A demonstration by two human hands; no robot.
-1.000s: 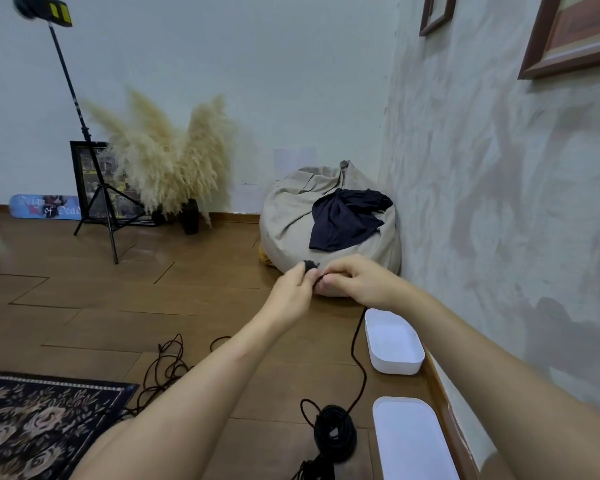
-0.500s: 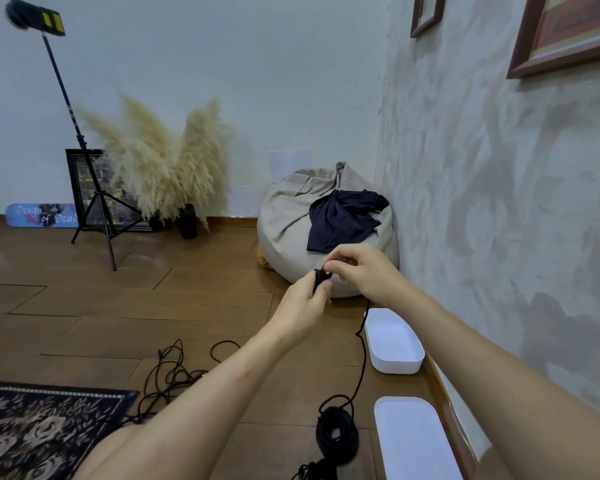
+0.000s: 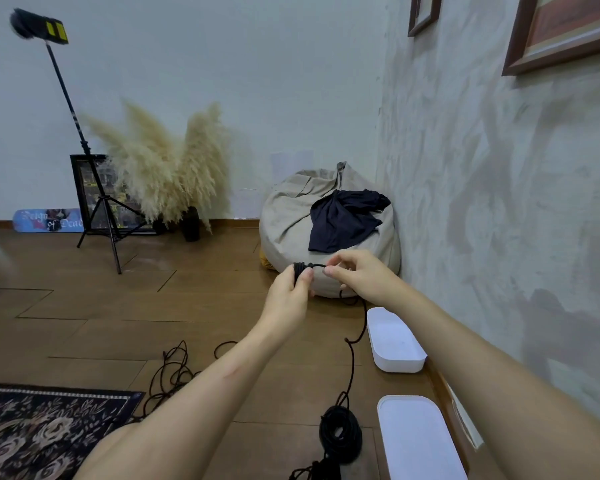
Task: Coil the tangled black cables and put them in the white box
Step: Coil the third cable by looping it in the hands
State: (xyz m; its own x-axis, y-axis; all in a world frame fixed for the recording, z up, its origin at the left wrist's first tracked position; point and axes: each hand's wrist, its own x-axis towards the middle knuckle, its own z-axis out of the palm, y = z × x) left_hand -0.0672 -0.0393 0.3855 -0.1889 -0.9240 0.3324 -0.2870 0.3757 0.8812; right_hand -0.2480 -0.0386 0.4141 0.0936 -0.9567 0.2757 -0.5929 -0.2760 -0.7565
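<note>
My left hand (image 3: pixel 293 289) grips a small bundle of black cable (image 3: pixel 300 269) wound round its fingertips, held up in front of me. My right hand (image 3: pixel 355 275) pinches the same cable just to the right of the bundle. From my right hand the loose cable (image 3: pixel 353 355) hangs down to a black coil (image 3: pixel 340 434) lying on the floor. A second, tangled black cable (image 3: pixel 174 372) lies on the floor to the left, by the rug. An open white box (image 3: pixel 395 358) stands by the wall, and its white lid (image 3: pixel 416 441) lies nearer to me.
A beige beanbag (image 3: pixel 291 216) with a dark cloth (image 3: pixel 343 223) on it fills the corner behind my hands. A patterned rug (image 3: pixel 45 431) lies at lower left. A light stand (image 3: pixel 97 202) and pampas grass (image 3: pixel 167 168) stand at the back wall. The right wall runs close beside the box.
My hands have drawn slightly apart, my right hand pulling a short stretch of cable taut to the right of the bundle. The cable's hanging part has shifted a little.
</note>
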